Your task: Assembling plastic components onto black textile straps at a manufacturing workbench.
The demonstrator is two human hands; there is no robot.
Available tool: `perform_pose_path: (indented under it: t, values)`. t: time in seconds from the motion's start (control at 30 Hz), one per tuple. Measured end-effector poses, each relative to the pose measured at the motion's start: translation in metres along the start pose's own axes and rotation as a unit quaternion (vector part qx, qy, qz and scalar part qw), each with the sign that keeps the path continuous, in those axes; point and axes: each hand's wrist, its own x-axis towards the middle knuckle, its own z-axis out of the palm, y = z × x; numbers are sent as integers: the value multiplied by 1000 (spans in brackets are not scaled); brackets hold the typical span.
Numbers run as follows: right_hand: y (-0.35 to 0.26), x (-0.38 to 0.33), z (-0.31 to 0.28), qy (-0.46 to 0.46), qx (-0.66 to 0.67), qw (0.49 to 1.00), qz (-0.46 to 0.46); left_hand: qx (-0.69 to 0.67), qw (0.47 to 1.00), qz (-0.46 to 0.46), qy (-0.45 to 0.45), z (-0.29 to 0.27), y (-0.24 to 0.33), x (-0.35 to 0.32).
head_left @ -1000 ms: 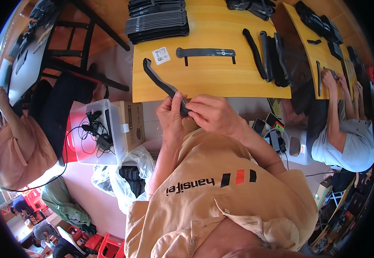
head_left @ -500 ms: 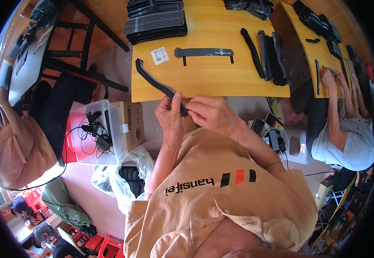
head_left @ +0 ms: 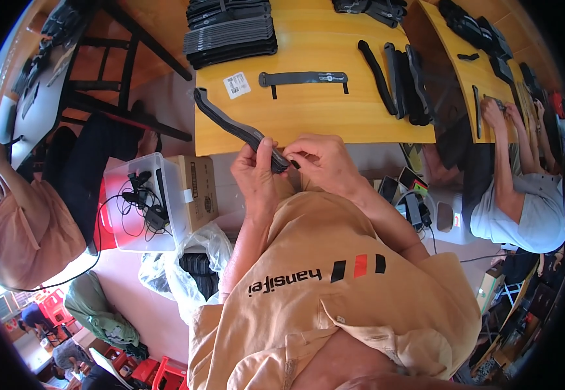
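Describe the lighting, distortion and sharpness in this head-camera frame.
Head view: strong fisheye, so the yellow table edge bows and black corners ring the frame; even daylight, soft shadows; a blown-out bright patch at lower left; both hands, left hand and right hand, and the black strap look sharp.

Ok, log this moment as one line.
left hand: grips strap | right hand: pinches strap end | table: strap stack

White square label (head_left: 237, 85) on yellow table (head_left: 308, 117); brown cardboard box (head_left: 199, 192) beside clear bin (head_left: 141, 208).
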Motion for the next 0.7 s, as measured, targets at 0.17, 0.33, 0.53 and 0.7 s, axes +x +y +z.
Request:
perform_pose_path:
  t: [0.17, 0.33, 0.53, 0.7]
  values:
    - [-8, -3, -6, -12, -61, 996, -65, 2, 1000, -6, 5, -1, 1, 4]
    - [-5, -2, -2, 22, -127, 974, -185, 12, 1000, 7, 11, 0, -2, 5]
    - [-7, -2, -2, 13, -171, 962, -213, 68, 997, 26, 27, 1, -1, 4]
    - [-4, -4, 0, 13, -140, 978, -155, 76, 997, 14, 13, 3, 3, 2]
